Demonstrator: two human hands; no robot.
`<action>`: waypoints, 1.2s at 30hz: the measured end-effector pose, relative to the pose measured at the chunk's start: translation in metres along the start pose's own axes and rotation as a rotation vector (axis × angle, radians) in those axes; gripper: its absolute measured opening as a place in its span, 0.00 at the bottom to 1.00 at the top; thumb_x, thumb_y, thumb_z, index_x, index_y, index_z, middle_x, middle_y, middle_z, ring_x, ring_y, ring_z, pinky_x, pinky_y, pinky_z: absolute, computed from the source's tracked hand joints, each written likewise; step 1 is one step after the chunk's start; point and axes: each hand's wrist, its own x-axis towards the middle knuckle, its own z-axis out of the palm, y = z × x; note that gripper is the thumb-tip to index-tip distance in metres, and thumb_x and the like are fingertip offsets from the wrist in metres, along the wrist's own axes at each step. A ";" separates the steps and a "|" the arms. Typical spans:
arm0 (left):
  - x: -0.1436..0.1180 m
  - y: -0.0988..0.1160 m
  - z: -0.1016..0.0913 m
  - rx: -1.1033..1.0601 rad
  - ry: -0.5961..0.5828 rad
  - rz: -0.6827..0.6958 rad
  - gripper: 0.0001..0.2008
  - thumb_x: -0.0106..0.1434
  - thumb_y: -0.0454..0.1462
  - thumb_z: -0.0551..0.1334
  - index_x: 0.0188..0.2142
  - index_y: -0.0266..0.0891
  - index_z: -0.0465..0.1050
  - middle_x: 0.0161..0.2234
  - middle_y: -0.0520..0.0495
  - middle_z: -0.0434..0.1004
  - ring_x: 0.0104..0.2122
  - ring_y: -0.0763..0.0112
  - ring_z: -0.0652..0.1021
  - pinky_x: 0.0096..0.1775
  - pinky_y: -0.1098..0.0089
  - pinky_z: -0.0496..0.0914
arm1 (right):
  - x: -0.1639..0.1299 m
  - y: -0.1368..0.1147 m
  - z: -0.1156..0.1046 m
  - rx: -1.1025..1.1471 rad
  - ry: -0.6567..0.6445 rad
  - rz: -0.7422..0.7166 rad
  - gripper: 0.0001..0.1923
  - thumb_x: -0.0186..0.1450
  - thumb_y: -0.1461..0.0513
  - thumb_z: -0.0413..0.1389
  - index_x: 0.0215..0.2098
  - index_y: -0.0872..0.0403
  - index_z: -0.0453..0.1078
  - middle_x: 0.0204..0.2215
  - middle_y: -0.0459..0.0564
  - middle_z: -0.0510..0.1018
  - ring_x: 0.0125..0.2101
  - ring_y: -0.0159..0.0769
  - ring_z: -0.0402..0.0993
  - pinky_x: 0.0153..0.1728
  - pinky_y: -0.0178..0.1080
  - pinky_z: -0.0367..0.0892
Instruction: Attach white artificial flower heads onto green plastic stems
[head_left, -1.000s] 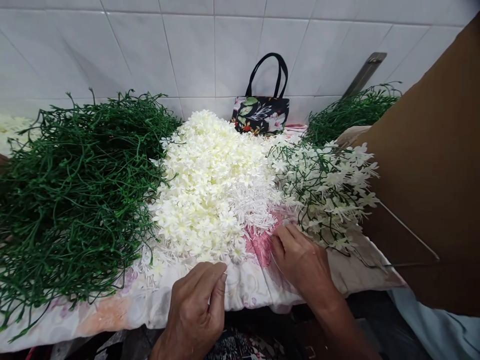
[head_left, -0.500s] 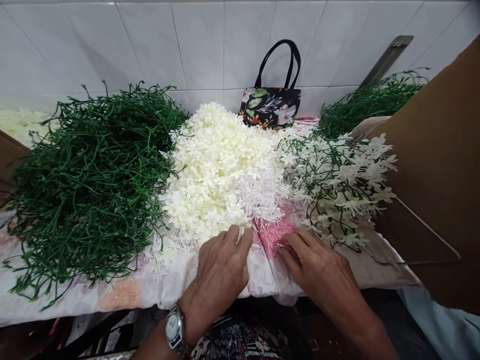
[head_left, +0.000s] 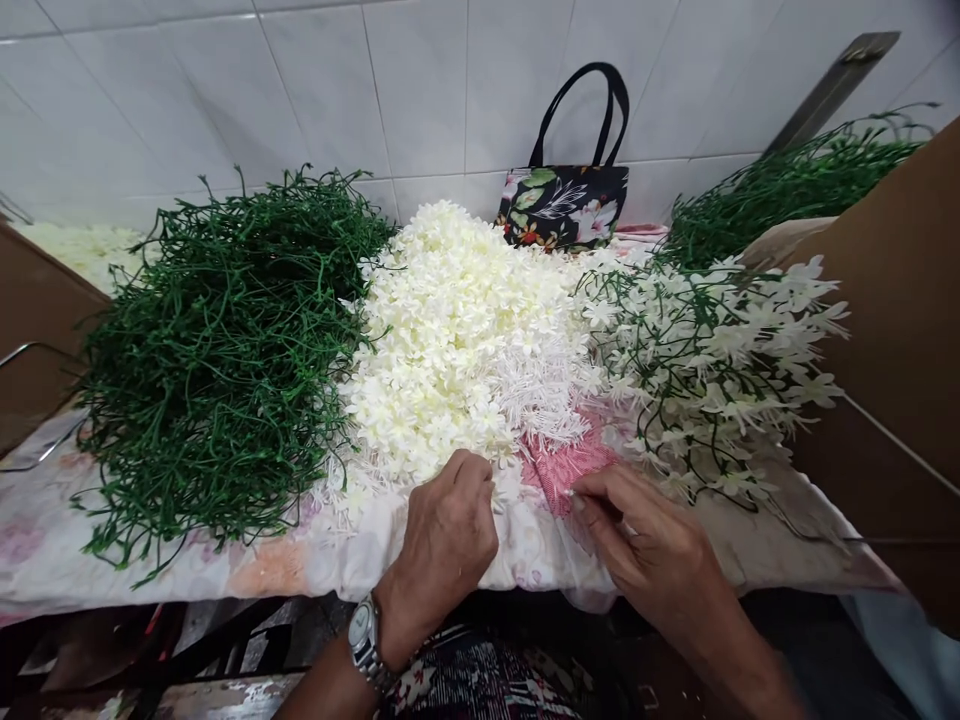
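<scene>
My left hand [head_left: 454,525], with a watch [head_left: 364,632] on its wrist, is closed at the front edge of a heap of white artificial blossoms [head_left: 442,330]. Its fingers curl inward, hiding whatever they may hold. On the right, my right hand [head_left: 660,545] pinches a small white piece between thumb and forefinger; only its tip shows. Below that pinch lies a pink cloth [head_left: 562,475]. White thread-like stamens [head_left: 540,395] are piled just behind the cloth. Green plastic stems [head_left: 225,350] form a large heap at the left.
Green stems with white flowers attached [head_left: 720,360] lie at the right, beside a cardboard box [head_left: 900,320]. A black floral handbag [head_left: 566,205] stands against the tiled wall. More green stems [head_left: 787,190] sit behind, at the right. A flowered cloth [head_left: 270,570] covers the table.
My left hand's fingers have curled in from the blossom heap's edge. My right hand's pinch now shows a white tip over the pink cloth. The view has shifted left.
</scene>
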 end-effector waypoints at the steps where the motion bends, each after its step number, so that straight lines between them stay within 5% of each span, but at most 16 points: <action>1: -0.001 0.000 0.000 -0.017 -0.006 -0.007 0.10 0.62 0.26 0.50 0.27 0.40 0.62 0.25 0.52 0.67 0.24 0.72 0.69 0.26 0.71 0.63 | 0.002 -0.003 0.001 0.028 -0.012 0.005 0.06 0.65 0.69 0.49 0.32 0.54 0.64 0.22 0.44 0.68 0.24 0.29 0.65 0.27 0.33 0.60; 7: -0.004 0.001 -0.005 0.170 -0.042 0.050 0.10 0.61 0.27 0.50 0.34 0.41 0.65 0.29 0.50 0.69 0.27 0.68 0.72 0.26 0.69 0.62 | 0.007 -0.012 0.018 0.178 -0.115 0.034 0.06 0.65 0.69 0.48 0.33 0.55 0.65 0.24 0.45 0.68 0.25 0.30 0.65 0.26 0.32 0.62; 12: -0.001 0.003 0.000 0.298 -0.097 0.142 0.12 0.56 0.24 0.52 0.28 0.42 0.65 0.27 0.50 0.68 0.27 0.67 0.71 0.26 0.68 0.61 | 0.009 -0.010 0.034 0.147 -0.158 0.012 0.09 0.65 0.70 0.47 0.32 0.54 0.66 0.24 0.46 0.67 0.26 0.31 0.64 0.27 0.34 0.62; 22: -0.017 0.002 0.000 0.314 -0.075 0.036 0.10 0.60 0.26 0.52 0.29 0.41 0.66 0.27 0.50 0.68 0.27 0.66 0.70 0.28 0.66 0.62 | 0.006 -0.011 0.043 0.006 -0.134 -0.065 0.11 0.66 0.70 0.46 0.30 0.55 0.68 0.24 0.48 0.68 0.28 0.33 0.65 0.31 0.35 0.63; 29: -0.021 0.001 0.001 0.210 0.031 0.044 0.13 0.60 0.25 0.51 0.24 0.40 0.65 0.24 0.50 0.65 0.24 0.69 0.67 0.26 0.68 0.59 | 0.006 -0.010 0.042 0.053 -0.132 -0.049 0.11 0.66 0.69 0.47 0.29 0.55 0.67 0.24 0.48 0.68 0.27 0.32 0.65 0.29 0.34 0.63; 36: -0.027 -0.002 -0.007 -0.164 0.143 -0.021 0.11 0.60 0.26 0.51 0.24 0.38 0.63 0.25 0.50 0.64 0.25 0.73 0.68 0.29 0.72 0.63 | 0.006 -0.011 0.041 0.105 -0.111 -0.019 0.10 0.65 0.69 0.47 0.29 0.55 0.67 0.24 0.48 0.68 0.27 0.32 0.65 0.29 0.35 0.63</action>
